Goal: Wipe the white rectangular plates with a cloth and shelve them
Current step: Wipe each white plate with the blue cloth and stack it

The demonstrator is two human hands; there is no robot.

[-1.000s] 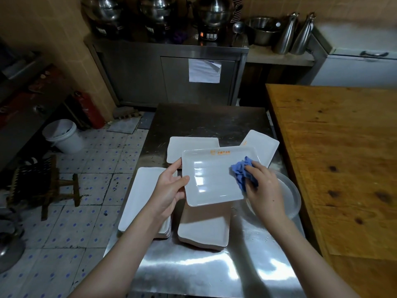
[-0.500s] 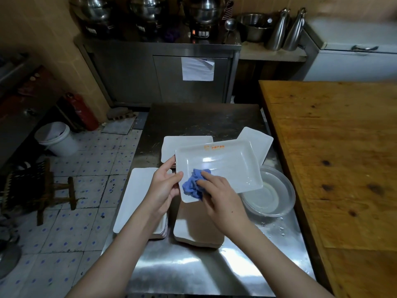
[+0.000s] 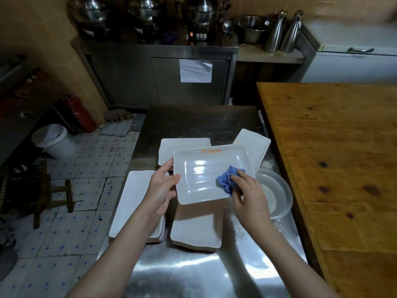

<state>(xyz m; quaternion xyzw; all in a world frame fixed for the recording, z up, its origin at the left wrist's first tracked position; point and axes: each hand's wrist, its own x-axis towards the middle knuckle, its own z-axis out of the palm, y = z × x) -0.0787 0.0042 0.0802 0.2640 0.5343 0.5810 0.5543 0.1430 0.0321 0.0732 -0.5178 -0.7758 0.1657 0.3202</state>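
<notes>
The plate (image 3: 206, 175) hangs above the counter (image 3: 193, 274), left hand (image 3: 160, 188) pinching its left edge, right hand (image 3: 249, 196) fingers (image 3: 241, 179) curled round the blue cloth (image 3: 226, 179) at its right end, where too firm a rub could tip it loose.

Two hands showed: the left hand (image 3: 162, 187) gripped one held plate (image 3: 202, 175), the right hand (image 3: 249, 198) pinched one blue cloth (image 3: 226, 179) against it. Four further lots of white plates lay about that grip: one left stack (image 3: 133, 201) beside the gripping hand, one near stack (image 3: 195, 231) beneath the grip, one far stack (image 3: 182, 147) beyond it, one single plate (image 3: 254, 143) beyond and rightward. Plates per stack could not be counted. One clear bowl (image 3: 284, 190) sat right of the grip. Well beyond stood three steel pots: left pot (image 3: 90, 12), middle pot (image 3: 146, 10), right pot (image 3: 202, 12).
</notes>
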